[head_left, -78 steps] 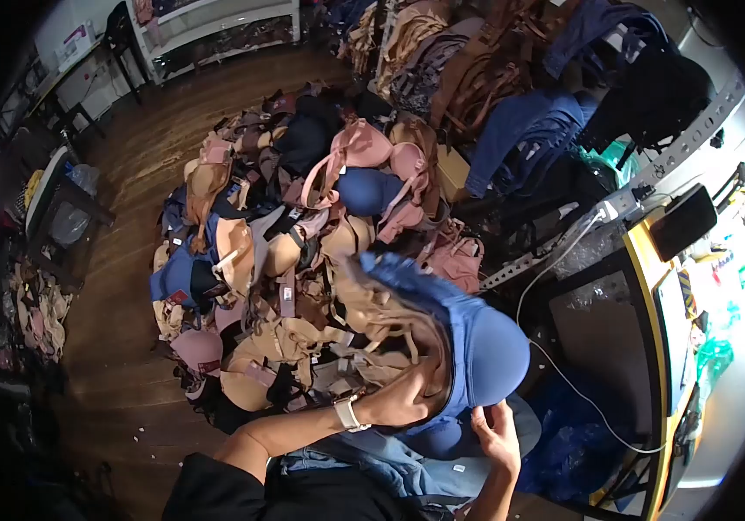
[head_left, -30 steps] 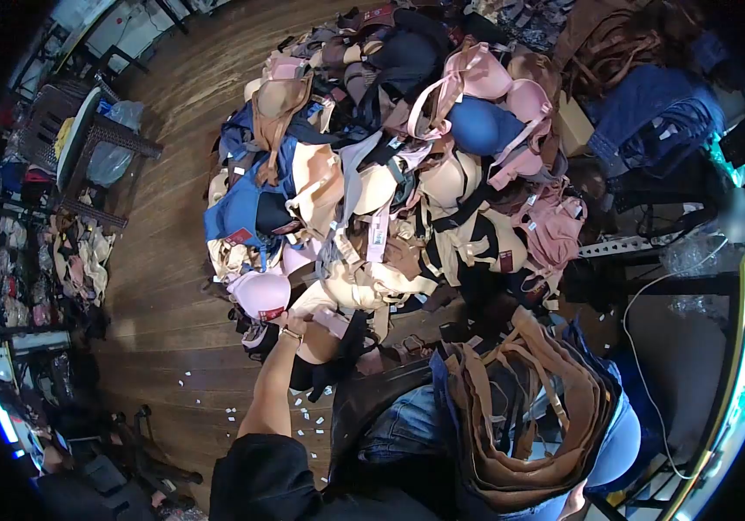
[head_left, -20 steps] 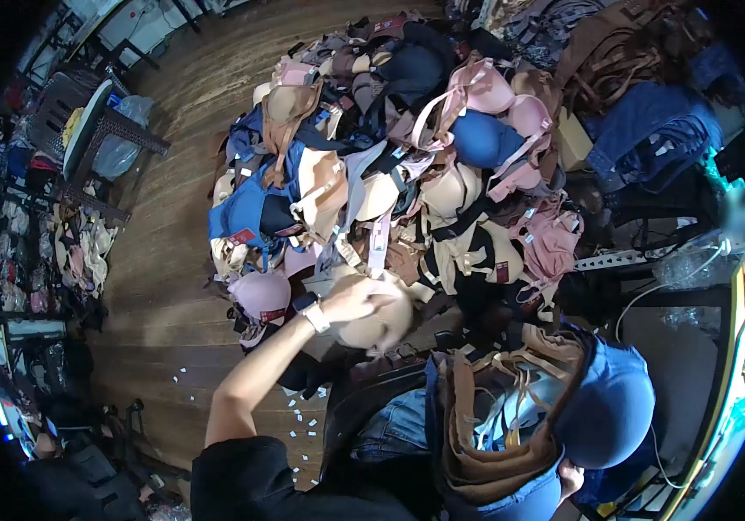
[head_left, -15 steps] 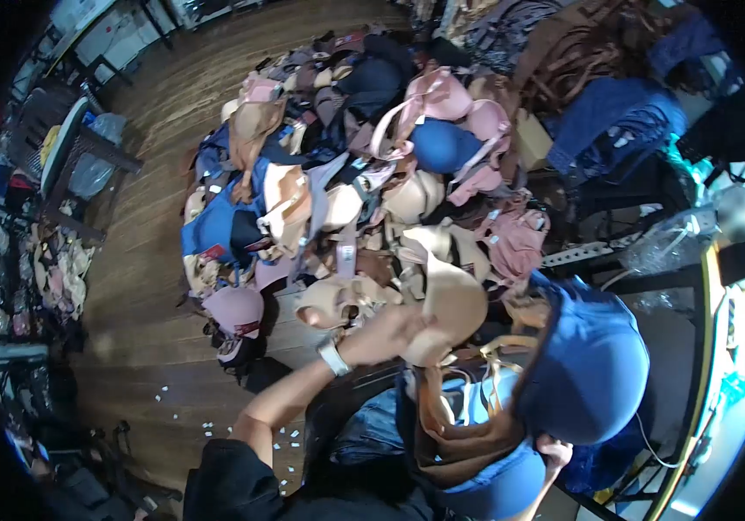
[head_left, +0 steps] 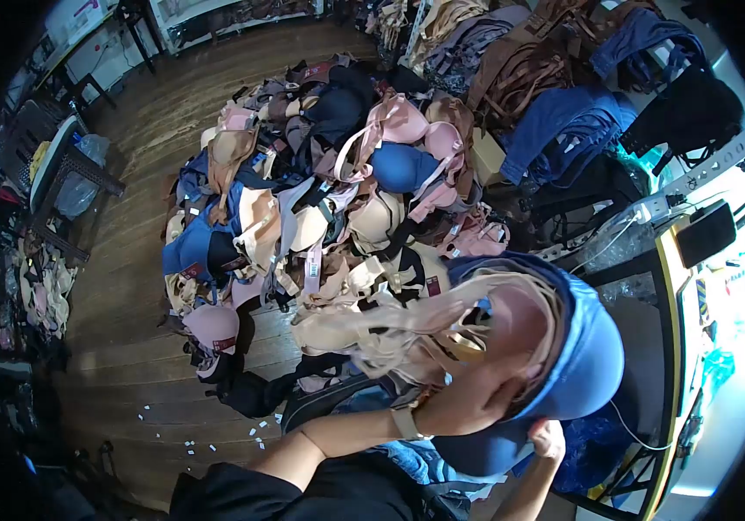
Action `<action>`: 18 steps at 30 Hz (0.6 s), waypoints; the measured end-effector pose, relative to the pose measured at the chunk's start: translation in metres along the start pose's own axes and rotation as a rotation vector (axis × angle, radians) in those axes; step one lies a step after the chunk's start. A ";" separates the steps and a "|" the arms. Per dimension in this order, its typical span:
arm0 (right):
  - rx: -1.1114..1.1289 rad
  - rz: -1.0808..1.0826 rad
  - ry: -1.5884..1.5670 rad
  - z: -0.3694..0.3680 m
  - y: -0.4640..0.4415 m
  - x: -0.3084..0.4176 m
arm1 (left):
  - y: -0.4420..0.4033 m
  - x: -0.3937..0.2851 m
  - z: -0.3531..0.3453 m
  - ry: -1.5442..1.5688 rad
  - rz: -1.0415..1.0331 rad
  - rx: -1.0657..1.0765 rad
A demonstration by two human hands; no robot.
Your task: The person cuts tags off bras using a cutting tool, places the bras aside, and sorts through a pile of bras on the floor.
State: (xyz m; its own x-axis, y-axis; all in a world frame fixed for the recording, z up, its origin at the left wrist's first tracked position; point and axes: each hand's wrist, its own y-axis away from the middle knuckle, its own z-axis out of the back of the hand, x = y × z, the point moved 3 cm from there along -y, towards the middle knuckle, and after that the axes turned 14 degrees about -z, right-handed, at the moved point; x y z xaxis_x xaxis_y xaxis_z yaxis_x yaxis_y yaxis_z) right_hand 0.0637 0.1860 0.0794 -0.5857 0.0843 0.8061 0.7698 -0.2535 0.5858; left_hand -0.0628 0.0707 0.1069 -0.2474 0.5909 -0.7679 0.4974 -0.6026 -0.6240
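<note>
A nested stack of bras, with a blue bra [head_left: 588,360] outermost and beige ones inside, is held over my lap. My right hand [head_left: 548,440] grips the underside of the blue bra, its fingers closed. My left hand [head_left: 477,401], with a watch on the wrist, reaches into the hollow of the stack; its fingertips are hidden among the cups. Beige straps [head_left: 416,326] stretch out to the left of the stack, blurred by motion. Beyond lies a large pile of bras, with a pink bra [head_left: 398,122] and a blue cup [head_left: 403,167] on top.
Folded brown bras [head_left: 520,74] and blue bras [head_left: 555,135] are stacked at the upper right. A yellow-edged table [head_left: 669,286] with a white cable stands at the right. A dark chair [head_left: 64,187] is at the left. Small white scraps lie on the wooden floor [head_left: 121,347].
My left hand has carried a beige bra from the pile rightward into the stack. The stack is raised and turned, and the camera view has shifted.
</note>
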 end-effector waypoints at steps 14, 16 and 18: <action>0.349 -0.090 0.380 0.050 0.045 0.072 | 0.014 0.004 -0.039 0.529 0.062 0.563; 0.382 -0.108 0.435 0.057 0.060 0.085 | 0.008 -0.007 -0.056 0.828 0.094 0.229; 0.413 -0.122 0.492 0.064 0.075 0.100 | -0.014 0.003 -0.062 1.312 0.393 0.054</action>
State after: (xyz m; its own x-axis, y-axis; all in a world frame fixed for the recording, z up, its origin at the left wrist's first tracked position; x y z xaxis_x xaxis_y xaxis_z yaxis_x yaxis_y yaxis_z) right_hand 0.0791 0.2376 0.2088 -0.6472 -0.3870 0.6568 0.6672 0.1292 0.7336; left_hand -0.0190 0.1144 0.1220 0.8779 0.4290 -0.2128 0.3113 -0.8489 -0.4273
